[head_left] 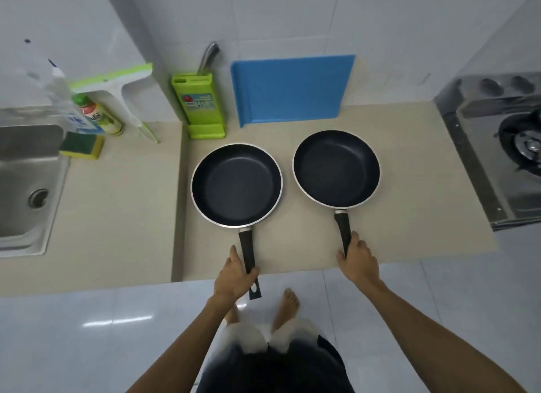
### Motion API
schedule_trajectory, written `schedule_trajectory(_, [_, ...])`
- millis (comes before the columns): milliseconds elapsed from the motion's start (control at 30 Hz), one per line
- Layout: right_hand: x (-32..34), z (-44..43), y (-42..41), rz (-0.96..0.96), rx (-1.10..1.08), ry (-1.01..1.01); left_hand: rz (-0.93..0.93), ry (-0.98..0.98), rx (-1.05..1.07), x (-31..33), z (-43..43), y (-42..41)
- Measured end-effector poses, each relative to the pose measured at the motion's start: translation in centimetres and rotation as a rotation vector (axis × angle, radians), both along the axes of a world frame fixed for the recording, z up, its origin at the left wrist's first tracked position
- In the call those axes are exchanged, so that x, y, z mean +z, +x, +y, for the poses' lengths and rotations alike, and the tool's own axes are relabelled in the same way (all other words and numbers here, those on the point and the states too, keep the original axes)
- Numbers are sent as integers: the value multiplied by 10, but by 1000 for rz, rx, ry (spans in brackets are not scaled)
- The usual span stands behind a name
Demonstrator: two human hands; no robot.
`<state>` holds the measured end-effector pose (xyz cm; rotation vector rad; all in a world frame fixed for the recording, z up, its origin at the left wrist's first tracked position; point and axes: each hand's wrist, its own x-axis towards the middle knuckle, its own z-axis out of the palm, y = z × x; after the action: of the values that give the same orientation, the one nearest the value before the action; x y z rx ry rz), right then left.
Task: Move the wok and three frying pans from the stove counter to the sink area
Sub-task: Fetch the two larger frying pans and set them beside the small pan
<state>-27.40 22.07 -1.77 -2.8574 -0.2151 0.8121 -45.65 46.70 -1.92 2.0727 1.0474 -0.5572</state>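
Two black non-stick frying pans with pale rims rest side by side on the beige counter (409,217). The left frying pan (236,185) has its black handle pointing at me, and my left hand (236,275) is wrapped around that handle near the counter's front edge. My right hand (358,259) grips the handle end of the right frying pan (336,169). Both pans lie flat, a small gap apart. No wok or third pan is in view.
A steel sink (26,185) sits at the left, with a sponge (82,145), bottles (96,114) and a squeegee (128,91) behind it. A green knife block (200,104) and blue cutting board (292,90) lean on the wall. The gas stove (503,152) is at the right.
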Motion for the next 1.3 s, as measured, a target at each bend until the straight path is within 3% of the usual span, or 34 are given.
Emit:
schedule_trajectory(200, [-23,3,10,23,-141,175,-53,-62,138,-22,-6,5])
schedule_trajectory(333, [-35,4,16,19,-211,196,-72,-253,327,-44,-15,6])
schedule_trajectory(400, [-42,1,18,53,-226,226,-78,-248,397,-54,-21,4])
schedule_trajectory(533, [-53,-3,24,108,-260,299,-104,-66,379,-66,-29,2])
schedule_trajectory(733, [-58,3,31,168,-442,506,-166,-136,460,-74,-29,-2])
schedule_trajectory(1067, [-54,3,49,390,-524,618,-417,-400,714,-60,-12,15])
schedule_trajectory(1300, [-55,10,50,389,-569,677,-408,-430,719,-60,-4,34])
